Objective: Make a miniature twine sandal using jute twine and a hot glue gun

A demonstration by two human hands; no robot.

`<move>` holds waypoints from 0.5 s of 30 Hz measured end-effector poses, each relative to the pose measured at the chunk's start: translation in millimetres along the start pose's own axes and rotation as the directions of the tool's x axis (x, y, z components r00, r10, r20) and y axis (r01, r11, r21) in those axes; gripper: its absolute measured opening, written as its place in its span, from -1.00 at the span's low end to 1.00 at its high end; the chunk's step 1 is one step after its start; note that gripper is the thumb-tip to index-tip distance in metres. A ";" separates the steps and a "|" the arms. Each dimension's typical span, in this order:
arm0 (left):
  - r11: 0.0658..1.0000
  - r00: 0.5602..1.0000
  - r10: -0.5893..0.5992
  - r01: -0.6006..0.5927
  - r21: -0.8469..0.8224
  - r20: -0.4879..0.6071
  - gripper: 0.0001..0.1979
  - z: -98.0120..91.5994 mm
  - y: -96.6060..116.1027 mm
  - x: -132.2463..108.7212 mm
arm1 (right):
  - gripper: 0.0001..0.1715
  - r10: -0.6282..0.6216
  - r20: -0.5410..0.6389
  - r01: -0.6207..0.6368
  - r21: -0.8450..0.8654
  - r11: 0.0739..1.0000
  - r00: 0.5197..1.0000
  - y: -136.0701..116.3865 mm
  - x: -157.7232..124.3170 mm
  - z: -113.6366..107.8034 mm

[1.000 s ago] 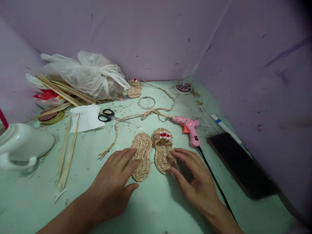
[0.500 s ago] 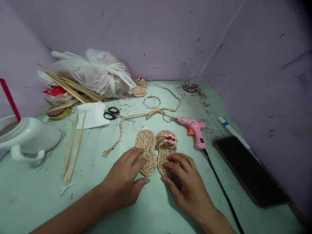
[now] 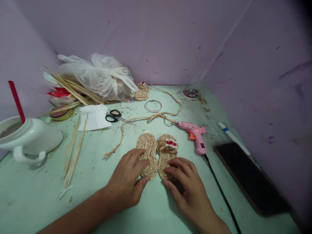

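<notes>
Two coiled straw soles lie side by side on the green table, nearly touching. The left one (image 3: 147,143) is plain; the right one (image 3: 165,159) has a woven strap with red and white beads (image 3: 171,143) near its top. My left hand (image 3: 129,178) has its fingers curled over the plain sole's left side, thumb at the lower end. Around the beaded sole's lower right part curl the fingers of my right hand (image 3: 188,185), with the thumb by the bottom edge. A pink glue gun (image 3: 195,133) with a lit orange light lies to the right.
Braided cord (image 3: 158,115) trails behind the soles, near scissors (image 3: 114,116) and a metal ring (image 3: 153,106). A white mug (image 3: 36,135), straw strips (image 3: 76,152), paper and a plastic bag (image 3: 104,78) are left. Right are a black phone (image 3: 251,178) and the gun's cable.
The whole view has shifted slightly, so the table items appear a little lower. My left thumb has come closer to the plain sole's lower end. The soles and my right hand look nearly the same.
</notes>
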State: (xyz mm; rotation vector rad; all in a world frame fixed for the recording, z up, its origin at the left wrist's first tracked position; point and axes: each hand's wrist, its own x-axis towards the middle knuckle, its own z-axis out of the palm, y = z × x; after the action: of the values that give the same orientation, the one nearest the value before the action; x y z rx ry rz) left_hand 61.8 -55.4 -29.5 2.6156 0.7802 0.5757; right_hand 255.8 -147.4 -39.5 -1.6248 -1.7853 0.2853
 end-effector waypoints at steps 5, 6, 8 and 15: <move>1.000 1.000 0.011 -0.011 0.001 0.010 -0.67 -2.0 0.7 0.9 | -0.78 -0.038 -0.028 0.037 -0.019 0.999 0.999 0.7 0.7 1.7; 1.000 1.000 0.007 -0.007 0.002 0.007 -0.68 -1.8 1.1 0.3 | -0.78 -0.057 -0.040 0.056 -0.028 0.998 0.998 1.9 0.9 1.6; 1.000 1.000 0.001 -0.001 0.012 -0.015 -0.69 -0.2 0.9 -1.4 | -0.77 -0.092 -0.055 0.089 -0.056 0.994 0.994 6.3 1.4 1.3; 0.972 0.998 0.034 -0.022 0.235 -0.047 -0.43 6.8 -12.8 13.0 | -0.84 -0.235 -0.083 0.211 -0.229 0.950 0.968 28.5 -0.2 10.1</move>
State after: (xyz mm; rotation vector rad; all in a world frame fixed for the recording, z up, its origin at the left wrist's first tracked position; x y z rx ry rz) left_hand 69.4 -39.2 -37.2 2.8413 0.8767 0.5920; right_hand 272.0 -139.3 -63.8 -1.5327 -1.9482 -0.1070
